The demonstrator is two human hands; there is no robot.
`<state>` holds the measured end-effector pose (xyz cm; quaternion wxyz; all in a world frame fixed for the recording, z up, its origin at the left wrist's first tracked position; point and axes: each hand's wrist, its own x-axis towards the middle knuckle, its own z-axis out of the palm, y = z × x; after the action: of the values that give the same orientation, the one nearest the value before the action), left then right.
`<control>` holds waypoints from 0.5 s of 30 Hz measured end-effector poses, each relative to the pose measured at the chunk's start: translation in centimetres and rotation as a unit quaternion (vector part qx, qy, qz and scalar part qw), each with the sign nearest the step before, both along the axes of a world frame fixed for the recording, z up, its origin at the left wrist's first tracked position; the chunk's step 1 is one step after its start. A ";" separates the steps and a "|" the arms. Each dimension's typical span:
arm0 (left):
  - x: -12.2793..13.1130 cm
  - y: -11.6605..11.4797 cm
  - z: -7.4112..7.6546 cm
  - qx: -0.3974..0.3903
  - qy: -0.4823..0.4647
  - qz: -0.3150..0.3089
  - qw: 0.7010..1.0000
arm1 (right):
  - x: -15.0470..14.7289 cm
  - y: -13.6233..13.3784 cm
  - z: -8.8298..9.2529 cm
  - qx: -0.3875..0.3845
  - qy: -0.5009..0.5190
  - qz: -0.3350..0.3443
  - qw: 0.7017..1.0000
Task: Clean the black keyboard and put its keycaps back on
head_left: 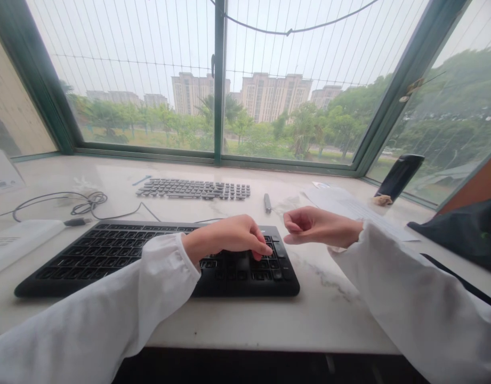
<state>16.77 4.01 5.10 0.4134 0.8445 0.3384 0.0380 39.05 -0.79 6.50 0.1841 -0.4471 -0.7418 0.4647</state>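
A black keyboard (245,288) lies on the white marble-look sill, its key places mostly bare black sockets. Over its number-pad end is my left hand (231,234), fingers closed in a pinch and fingertips at the sockets. Whatever may be between them is hidden. My right hand (319,225) hovers just off the keyboard's right edge, thumb and fingers curled together; I cannot make out whether they hold something small. Behind the keyboard, loose keycaps (193,189) lie in rows in a keyboard layout. A small grey stick-like tool (267,203) rests to the right of them.
A black cable (95,200) with a USB plug (77,221) coils at left, beside a white box (25,240). Papers (349,205) lie at right, near a dark upright object (400,176) and a black bag (465,234). Green-framed windows (219,106) close off the back.
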 end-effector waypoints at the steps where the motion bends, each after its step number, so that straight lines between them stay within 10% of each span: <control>1: -0.1 0.2 -0.1 0.014 -0.010 0.010 1.000 | 0.0 0.0 0.2 0.011 0.002 -0.009 1.000; 15: 0.0 0.8 -0.6 0.082 -0.044 0.035 0.995 | -2.7 -1.4 -1.0 0.070 -0.075 0.019 0.995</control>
<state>16.73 4.80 4.50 0.3552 0.8610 0.3448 0.1168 36.35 -2.16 5.54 0.1501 -0.4522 -0.7927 0.3803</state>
